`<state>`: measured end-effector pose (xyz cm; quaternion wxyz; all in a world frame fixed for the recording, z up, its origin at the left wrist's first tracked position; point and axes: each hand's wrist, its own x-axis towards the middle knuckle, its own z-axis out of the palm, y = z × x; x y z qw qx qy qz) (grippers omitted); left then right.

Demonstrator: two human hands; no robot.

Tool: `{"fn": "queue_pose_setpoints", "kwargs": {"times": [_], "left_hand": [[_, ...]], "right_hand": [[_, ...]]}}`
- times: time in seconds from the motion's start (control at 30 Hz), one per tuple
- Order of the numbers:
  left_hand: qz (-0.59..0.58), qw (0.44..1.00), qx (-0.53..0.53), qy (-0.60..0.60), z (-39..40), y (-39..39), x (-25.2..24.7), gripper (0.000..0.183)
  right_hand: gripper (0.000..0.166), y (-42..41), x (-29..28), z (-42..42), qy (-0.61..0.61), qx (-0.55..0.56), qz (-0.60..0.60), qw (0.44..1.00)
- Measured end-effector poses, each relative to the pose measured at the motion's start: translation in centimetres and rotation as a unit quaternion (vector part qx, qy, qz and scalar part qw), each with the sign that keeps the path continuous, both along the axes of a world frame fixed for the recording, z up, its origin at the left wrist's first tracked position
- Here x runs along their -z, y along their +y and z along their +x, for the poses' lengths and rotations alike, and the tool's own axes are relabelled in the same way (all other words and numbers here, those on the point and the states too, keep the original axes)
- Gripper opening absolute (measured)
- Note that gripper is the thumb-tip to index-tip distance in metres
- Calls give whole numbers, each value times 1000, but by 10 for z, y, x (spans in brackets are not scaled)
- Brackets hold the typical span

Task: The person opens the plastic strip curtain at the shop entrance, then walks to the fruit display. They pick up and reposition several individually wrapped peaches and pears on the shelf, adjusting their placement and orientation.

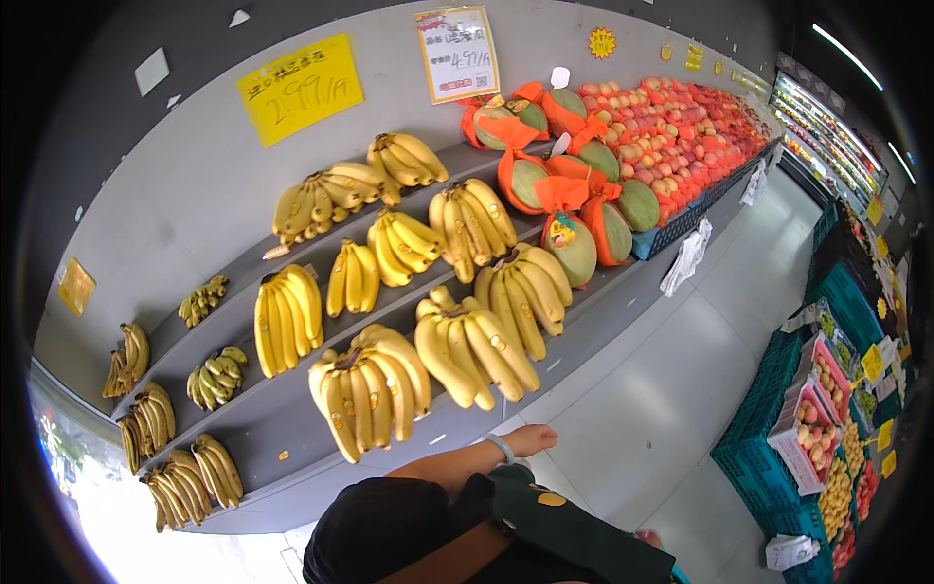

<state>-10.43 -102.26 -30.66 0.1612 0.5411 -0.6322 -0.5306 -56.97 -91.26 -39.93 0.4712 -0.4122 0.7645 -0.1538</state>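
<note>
My left hand [536,439], with a pale band [501,447] at the wrist, hangs in front of the lowest banana shelf, over the floor; its fingers look curled, but their grip is unclear. Just beyond it are bunches of yellow bananas [478,350], some with stickers, and another large bunch [372,390] at the shelf's front edge. Most of my right hand [648,539] is hidden behind a dark green item [576,533] with a yellow mark, at my body. A teal strip shows below that hand; whether it holds it cannot be told.
Grey stepped shelving [270,438] curves along my left. Melons in orange wrapping [573,248] and a bank of pinkish-red fruit [678,139] stand farther along. Across the tiled aisle [642,387] are teal crates [759,416] with boxed fruit [813,438]. White plastic bags [686,255] hang from the shelf front.
</note>
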Motion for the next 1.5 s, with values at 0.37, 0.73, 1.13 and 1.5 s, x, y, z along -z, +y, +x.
{"fn": "queue_pose_setpoints", "kwargs": {"times": [0.37, 0.73, 1.13, 1.5], "left_hand": [[77, 989, 47, 118, -95, -260, -42, 44], [-135, 980, -31, 144, -206, -544, -72, 34], [-450, 824, -320, -131, -285, -804, -167, 31], [-483, 805, -319, -134, -310, -1062, -219, 41]], "right_hand": [[23, -287, -14, -18, 58, -135, -53, 988], [17, -342, -9, -145, 57, 105, 54, 991], [16, -606, 10, -400, 221, -61, 66, 971], [33, -1060, -84, -342, 4, -132, -204, 970]]}}
